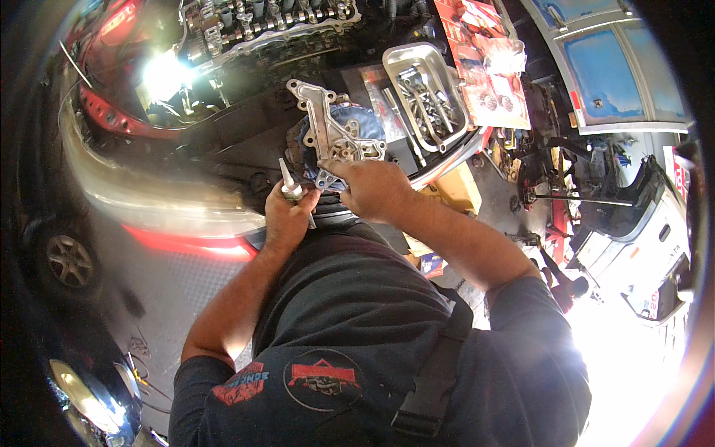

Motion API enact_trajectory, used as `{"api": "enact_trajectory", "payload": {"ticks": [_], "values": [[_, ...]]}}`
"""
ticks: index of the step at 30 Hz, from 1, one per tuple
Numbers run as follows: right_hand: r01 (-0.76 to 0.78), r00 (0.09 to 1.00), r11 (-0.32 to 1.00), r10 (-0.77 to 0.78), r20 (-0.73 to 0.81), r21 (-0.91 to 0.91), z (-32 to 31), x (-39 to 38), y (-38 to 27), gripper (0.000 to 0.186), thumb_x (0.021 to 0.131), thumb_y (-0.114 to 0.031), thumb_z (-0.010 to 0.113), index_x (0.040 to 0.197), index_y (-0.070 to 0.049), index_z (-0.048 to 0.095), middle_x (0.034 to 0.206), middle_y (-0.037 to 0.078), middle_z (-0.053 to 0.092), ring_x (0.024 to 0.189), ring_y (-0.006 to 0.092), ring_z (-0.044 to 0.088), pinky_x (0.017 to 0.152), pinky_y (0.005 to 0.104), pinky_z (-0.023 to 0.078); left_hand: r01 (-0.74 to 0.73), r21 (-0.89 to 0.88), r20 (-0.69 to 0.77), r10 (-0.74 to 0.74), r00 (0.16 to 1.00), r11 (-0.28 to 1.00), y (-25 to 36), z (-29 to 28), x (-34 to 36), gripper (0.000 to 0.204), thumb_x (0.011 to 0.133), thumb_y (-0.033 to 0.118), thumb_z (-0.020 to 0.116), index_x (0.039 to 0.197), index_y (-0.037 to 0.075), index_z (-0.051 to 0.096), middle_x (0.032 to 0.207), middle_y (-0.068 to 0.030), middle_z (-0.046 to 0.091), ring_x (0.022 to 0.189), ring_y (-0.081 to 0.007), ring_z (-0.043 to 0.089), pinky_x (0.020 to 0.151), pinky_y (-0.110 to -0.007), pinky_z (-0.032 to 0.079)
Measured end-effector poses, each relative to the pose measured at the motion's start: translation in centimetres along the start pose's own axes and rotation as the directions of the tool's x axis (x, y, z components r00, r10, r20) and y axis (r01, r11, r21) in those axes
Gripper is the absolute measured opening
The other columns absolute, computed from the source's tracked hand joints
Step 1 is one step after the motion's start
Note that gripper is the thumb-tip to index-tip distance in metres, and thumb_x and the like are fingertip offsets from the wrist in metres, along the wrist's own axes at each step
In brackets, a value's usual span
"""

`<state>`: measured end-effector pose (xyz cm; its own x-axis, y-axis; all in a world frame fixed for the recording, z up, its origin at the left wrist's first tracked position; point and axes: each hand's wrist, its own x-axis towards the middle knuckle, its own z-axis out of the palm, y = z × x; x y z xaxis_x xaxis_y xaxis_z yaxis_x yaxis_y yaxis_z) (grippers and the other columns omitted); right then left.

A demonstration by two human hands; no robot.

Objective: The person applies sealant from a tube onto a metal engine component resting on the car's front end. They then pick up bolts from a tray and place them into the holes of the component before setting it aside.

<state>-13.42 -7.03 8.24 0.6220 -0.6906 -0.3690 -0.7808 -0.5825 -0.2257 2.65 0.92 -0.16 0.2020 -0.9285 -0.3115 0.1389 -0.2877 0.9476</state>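
Note:
My left hand is closed round a sealant tube whose pale tapered nozzle points up. Just right of it is a cast metal housing with bolt holes and a round opening, lying over a blue cloth. My right hand is at the housing's lower end, its index finger stretched across the metal and the other fingers curled beside the lower tab. The right thumb is hidden. My left fingertips come close to that same tab; whether they touch it I cannot tell.
An opened engine with exposed camshafts lies ahead, beside a bright work light. A metal tray of sockets and tools stands at the right, next to a long ratchet and red packaging. The car's bumper curves along the left.

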Motion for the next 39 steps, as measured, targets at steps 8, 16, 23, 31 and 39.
{"api": "enact_trajectory", "payload": {"ticks": [8,16,23,31,39], "values": [[-0.006,0.969,0.967,0.069,0.239,-0.256,-0.8,-1.4,0.3,0.06,0.093,-0.021,0.053,0.15,-0.032,0.037,0.093,0.015,0.069,0.087,0.0302,0.069,0.075,0.0441,0.056,0.056,-0.055,-0.03,-0.058,0.998,0.997,-0.9,0.1,0.3,0.015,0.085,0.009,0.074,0.087,0.0,0.062,0.076,-0.0036,0.066,0.068,-0.0109,0.061,0.061,-0.027,0.048],[0.006,0.982,0.948,0.054,0.18,-0.319,-0.8,-4.1,2.8,0.063,0.092,-0.019,0.052,0.152,-0.029,0.034,0.098,0.015,0.068,0.089,0.0299,0.068,0.076,0.044,0.056,-0.001,-0.017,-0.08,0.0,0.997,1.0,-1.3,0.3,0.3,0.022,0.083,0.017,0.077,0.083,0.004,0.06,0.07,-0.002,0.062,0.06,-0.0118,0.057,0.056,-0.028,0.045],[-0.189,0.981,0.982,0.189,0.034,0.019,1.4,-4.4,2.6,0.071,0.085,-0.02,0.058,0.152,-0.023,0.034,0.095,0.016,0.068,0.087,0.0347,0.068,0.077,0.0464,0.055,0.057,-0.019,-0.076,-0.058,0.995,0.998,-1.0,0.4,0.3,0.018,0.084,0.012,0.076,0.084,0.003,0.06,0.07,-0.0021,0.062,0.059,-0.0109,0.056,0.053,-0.027,0.044],[-0.238,0.971,0.947,0.236,0.034,0.215,1.8,-4.9,1.7,0.067,0.086,-0.026,0.059,0.149,-0.017,0.037,0.094,0.021,0.069,0.088,0.0381,0.068,0.077,0.0505,0.056,0.069,-0.007,-0.06,-0.069,0.996,0.998,-1.1,0.4,0.4,0.017,0.086,0.01,0.074,0.087,0.002,0.06,0.071,-0.0027,0.063,0.059,-0.0105,0.057,0.051,-0.027,0.044],[-0.263,0.962,0.951,0.246,0.119,0.161,2.2,-4.9,1.3,0.071,0.087,-0.026,0.059,0.152,-0.026,0.031,0.1,0.019,0.069,0.091,0.0353,0.069,0.078,0.0478,0.056,0.111,0.009,-0.046,-0.111,0.993,0.994,-1.3,0.2,0.5,0.019,0.085,0.011,0.075,0.083,0.003,0.058,0.069,-0.0025,0.061,0.058,-0.0109,0.058,0.05,-0.027,0.044]]}}
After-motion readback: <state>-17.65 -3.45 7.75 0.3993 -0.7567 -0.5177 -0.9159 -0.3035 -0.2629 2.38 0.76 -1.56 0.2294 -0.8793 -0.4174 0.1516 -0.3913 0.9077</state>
